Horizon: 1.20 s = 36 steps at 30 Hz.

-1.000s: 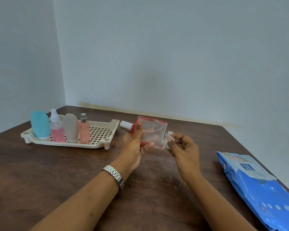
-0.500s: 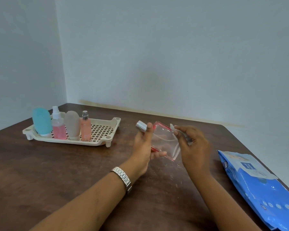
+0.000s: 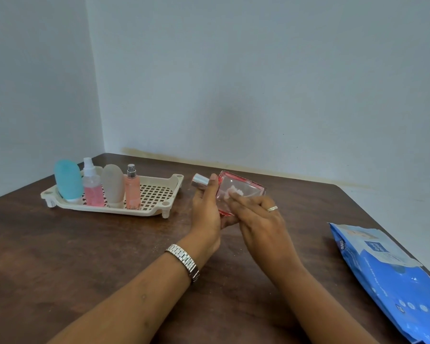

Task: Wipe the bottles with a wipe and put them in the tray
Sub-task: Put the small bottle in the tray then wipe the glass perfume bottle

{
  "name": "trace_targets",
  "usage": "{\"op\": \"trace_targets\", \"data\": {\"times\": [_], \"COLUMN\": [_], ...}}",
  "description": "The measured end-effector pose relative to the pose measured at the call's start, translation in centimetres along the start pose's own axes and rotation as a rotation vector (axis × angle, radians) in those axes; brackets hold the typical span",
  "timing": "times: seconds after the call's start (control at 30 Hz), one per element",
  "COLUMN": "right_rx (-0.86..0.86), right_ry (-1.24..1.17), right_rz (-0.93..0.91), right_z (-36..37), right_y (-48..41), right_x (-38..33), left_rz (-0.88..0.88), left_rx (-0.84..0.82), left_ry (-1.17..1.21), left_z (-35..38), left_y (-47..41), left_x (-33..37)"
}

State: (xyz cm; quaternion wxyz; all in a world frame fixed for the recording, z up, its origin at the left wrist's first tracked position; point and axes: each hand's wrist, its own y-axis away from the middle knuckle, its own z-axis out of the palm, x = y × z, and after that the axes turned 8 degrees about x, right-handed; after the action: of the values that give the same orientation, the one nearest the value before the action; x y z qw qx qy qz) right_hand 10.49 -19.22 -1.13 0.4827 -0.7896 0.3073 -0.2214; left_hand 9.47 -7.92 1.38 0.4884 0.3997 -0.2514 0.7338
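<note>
Fingers (image 3: 238, 198): right hand (image 3: 261, 219) flat, small white wipe (image 3: 234, 190) pressed onto square clear pink-edged glass bottle (image 3: 252, 188).
Left hand (image 3: 206, 209): bottle gripped, held above table.
Change: wipe moved from edge to face; wiping unfinished.
Tray: cream slotted plastic tray (image 3: 164, 192), ten o'clock, still awaited.

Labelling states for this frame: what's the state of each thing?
Pink square bottle: capped, tilted, gripped by left hand.
Wipe: pressed on bottle face by right hand.
Tray: on table, holds four bottles.
Blue squeeze bottle: upright in tray.
Clear spray bottle: upright in tray, pink liquid.
Grey squeeze bottle: upright in tray.
Peach spray bottle: upright in tray.
Wipes pack: lying on table.
</note>
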Motion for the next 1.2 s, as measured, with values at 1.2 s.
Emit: {"op": "trace_targets", "data": {"times": [1.2], "right_rx": [-0.085], "right_ry": [-0.145], "right_rz": [0.005], "right_z": [-0.4], "right_y": [0.1], "right_x": [0.7], "left_rz": [0.178], "left_rx": [0.125], "left_ry": [-0.136], "left_z": [-1.0], "left_y": [-2.2], "left_x": [0.6]}}
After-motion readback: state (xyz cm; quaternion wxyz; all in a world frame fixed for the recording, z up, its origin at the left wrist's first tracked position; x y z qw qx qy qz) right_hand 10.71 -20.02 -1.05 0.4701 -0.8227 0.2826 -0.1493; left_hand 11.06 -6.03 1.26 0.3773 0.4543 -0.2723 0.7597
